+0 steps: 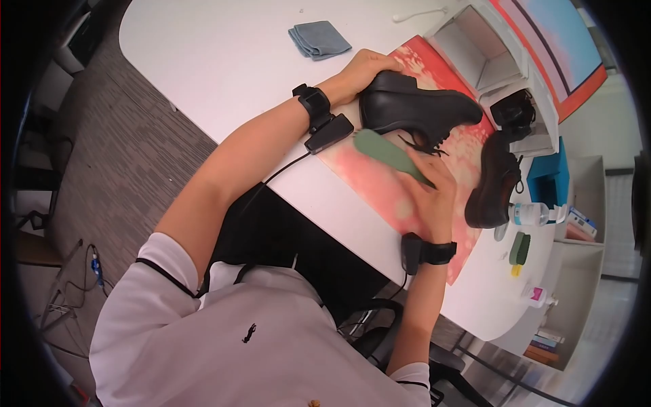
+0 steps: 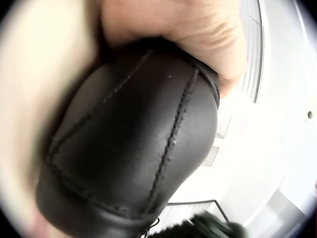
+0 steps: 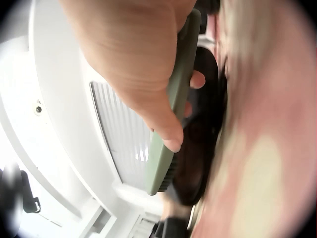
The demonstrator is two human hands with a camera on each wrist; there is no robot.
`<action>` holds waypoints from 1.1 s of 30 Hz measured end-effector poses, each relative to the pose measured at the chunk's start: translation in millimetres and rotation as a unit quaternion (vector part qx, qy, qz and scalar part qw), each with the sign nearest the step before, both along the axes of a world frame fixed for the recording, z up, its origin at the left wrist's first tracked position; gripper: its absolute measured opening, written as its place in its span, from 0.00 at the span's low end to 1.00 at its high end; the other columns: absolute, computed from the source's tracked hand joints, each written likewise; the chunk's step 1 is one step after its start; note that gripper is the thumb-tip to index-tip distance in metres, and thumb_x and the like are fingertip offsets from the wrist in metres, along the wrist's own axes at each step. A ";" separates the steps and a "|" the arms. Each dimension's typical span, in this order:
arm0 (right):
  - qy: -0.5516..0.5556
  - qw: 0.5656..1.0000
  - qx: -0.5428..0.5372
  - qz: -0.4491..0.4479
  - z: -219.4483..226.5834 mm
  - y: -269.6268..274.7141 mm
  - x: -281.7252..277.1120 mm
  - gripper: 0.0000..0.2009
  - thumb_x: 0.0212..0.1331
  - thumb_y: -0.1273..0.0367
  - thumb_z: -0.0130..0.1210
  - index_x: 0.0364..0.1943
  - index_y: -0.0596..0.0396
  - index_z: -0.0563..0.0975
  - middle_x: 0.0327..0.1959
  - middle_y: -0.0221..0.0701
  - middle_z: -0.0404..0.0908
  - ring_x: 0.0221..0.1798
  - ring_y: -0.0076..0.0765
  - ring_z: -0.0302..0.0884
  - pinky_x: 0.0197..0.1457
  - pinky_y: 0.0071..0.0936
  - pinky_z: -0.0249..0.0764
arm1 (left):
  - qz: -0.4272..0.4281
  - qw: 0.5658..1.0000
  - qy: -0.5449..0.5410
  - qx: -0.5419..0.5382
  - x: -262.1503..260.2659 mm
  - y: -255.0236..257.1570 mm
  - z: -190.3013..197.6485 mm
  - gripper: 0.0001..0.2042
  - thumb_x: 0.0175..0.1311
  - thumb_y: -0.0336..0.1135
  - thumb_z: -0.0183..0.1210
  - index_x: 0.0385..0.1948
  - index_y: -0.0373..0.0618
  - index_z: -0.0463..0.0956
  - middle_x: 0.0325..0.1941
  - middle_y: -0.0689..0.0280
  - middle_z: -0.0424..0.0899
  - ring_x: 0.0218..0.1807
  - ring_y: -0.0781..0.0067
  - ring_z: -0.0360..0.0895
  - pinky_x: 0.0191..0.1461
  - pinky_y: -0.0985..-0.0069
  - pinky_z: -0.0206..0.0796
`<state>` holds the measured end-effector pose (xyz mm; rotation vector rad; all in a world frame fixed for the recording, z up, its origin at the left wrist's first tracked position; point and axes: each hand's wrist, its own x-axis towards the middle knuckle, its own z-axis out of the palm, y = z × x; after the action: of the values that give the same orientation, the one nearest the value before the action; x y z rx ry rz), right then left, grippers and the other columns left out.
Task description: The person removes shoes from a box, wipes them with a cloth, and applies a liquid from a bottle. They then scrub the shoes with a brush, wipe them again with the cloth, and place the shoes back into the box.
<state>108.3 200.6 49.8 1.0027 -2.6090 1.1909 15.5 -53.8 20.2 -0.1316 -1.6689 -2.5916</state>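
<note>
My left hand (image 1: 363,73) grips a black leather shoe (image 1: 419,105) at its opening. Up close in the left wrist view, the shoe's stitched heel (image 2: 133,134) fills the middle, with the left hand (image 2: 183,29) over its top edge. A green brush (image 1: 388,153) is held in my right hand (image 1: 436,190), beside the laced side of the shoe. Dark bristles (image 3: 170,174) line the brush's underside in the right wrist view. There the thumb of the right hand (image 3: 133,64) lies along the brush's back, fingertips showing on the far side.
A red patterned mat (image 1: 369,197) covers part of the white table. Another black shoe (image 1: 494,183) stands to the right, near a pump bottle (image 1: 532,214) and a second green brush (image 1: 520,249). A folded grey cloth (image 1: 320,39) lies at the far left, and a white shelf box (image 1: 475,51) stands behind.
</note>
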 end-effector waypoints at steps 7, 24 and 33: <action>0.037 0.992 -0.031 -0.119 5.3 29.3 -16.2 0.24 0.49 0.78 0.67 0.55 0.54 0.81 0.37 0.33 0.81 0.41 0.32 0.77 0.49 0.27 0.72 | 0.003 1.000 0.004 -0.008 -4.3 -0.7 -5.2 0.13 0.63 0.37 0.59 0.37 0.35 0.85 0.37 0.60 0.87 0.36 0.74 0.83 0.43 0.78 0.74; -0.007 0.984 -0.068 -0.166 3.7 37.4 -19.1 0.23 0.53 0.75 0.67 0.56 0.57 0.80 0.39 0.31 0.81 0.40 0.26 0.74 0.48 0.22 0.70 | -0.003 1.000 -0.010 -0.013 -5.0 -2.7 -3.8 0.14 0.64 0.37 0.57 0.38 0.33 0.84 0.39 0.59 0.87 0.37 0.73 0.82 0.45 0.78 0.74; -0.049 0.981 -0.104 -0.154 -7.5 37.8 -23.0 0.22 0.54 0.75 0.66 0.56 0.59 0.80 0.43 0.33 0.83 0.44 0.25 0.77 0.53 0.22 0.71 | -0.011 1.000 -0.015 0.004 -5.5 -3.2 -6.8 0.14 0.65 0.37 0.57 0.38 0.32 0.84 0.37 0.60 0.87 0.36 0.74 0.82 0.43 0.79 0.74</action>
<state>85.3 238.3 42.3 0.4927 -2.5204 1.4191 10.0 -57.0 13.4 -0.1122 -1.6744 -2.6288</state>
